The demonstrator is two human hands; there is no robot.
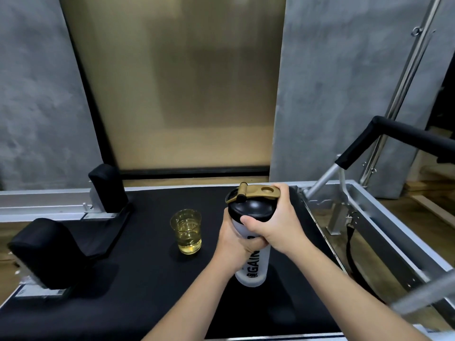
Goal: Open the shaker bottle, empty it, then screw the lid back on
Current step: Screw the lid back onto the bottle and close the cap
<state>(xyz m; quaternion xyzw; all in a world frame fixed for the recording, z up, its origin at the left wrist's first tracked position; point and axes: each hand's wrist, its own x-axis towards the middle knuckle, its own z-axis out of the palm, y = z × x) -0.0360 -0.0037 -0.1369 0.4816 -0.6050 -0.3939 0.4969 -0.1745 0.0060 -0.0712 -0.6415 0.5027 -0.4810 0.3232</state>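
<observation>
We hold the shaker bottle (251, 257) upright on the black padded surface (147, 291), its long axis vertical. Our left hand (231, 239) is wrapped closed around the frosted body, and our right hand (275, 222) clasps the black lid (251, 209) from the right. Just left of the bottle stands a glass (186, 231) with yellowish liquid. Behind the bottle, we see grey walls and a metal frame (369, 217) at right.
</observation>
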